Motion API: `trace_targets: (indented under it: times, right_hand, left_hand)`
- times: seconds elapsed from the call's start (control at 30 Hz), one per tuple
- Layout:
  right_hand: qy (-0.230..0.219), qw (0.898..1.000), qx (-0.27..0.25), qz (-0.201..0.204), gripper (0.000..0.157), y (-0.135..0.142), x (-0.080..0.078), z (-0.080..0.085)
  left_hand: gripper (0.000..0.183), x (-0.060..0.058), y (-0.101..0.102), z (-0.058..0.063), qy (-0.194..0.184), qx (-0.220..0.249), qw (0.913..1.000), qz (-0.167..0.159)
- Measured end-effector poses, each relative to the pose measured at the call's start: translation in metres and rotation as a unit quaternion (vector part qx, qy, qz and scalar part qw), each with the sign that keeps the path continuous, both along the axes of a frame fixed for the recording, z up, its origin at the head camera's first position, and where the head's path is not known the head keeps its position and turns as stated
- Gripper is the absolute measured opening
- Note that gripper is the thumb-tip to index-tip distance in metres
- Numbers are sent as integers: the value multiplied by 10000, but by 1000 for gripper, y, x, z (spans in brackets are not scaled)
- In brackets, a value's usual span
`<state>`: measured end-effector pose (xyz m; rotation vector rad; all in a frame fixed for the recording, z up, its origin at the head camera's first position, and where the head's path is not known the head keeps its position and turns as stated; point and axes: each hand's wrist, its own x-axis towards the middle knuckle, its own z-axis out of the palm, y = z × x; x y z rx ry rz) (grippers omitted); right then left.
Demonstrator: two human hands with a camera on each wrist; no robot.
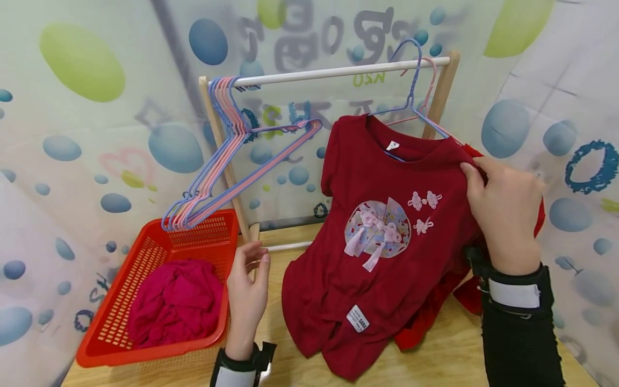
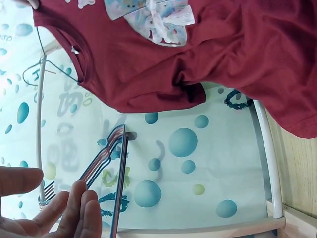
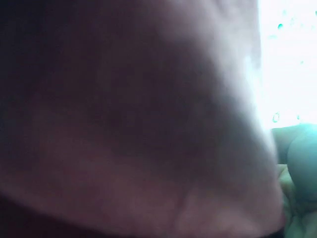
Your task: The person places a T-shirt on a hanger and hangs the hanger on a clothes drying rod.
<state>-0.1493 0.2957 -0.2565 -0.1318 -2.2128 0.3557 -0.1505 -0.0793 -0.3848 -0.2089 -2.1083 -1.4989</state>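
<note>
A dark red T-shirt with a round tasselled patch hangs on a blue hanger, whose hook is over the rack's rail. My right hand pinches the shirt's shoulder and sleeve on the right, near the hanger's end. Dark blurred cloth fills most of the right wrist view, with part of the hand at its right edge. My left hand holds nothing, its fingers loosely bent between the basket and the shirt. In the left wrist view those fingers appear below the shirt, apart from it.
Several blue and pink hangers hang at the left end of the white rail. Under them stands a red plastic basket with crumpled magenta cloth. Behind the shirt are a pink hanger and brighter red clothing.
</note>
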Motion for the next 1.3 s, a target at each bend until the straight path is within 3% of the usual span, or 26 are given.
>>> trace_targets:
  times: [0.27,0.9,1.13,1.3]
  right_hand:
    - [-655,9978,-109,54,39,0,-5,-2]
    - [-876,9958,-192,199,40,0,-7,-4]
    - [-498,9978,-384,203,41,-4,-12,-8]
    - [607,9961,-628,-95,40,-16,-15,-11]
  left_hand:
    - [29,-1,-2,-2,-11,4,10000,27]
    - [27,2,-5,-5,-218,-54,9997,21]
    - [27,12,-11,-9,-284,-152,9995,74]
    - [25,19,-17,-5,-165,-97,9997,151]
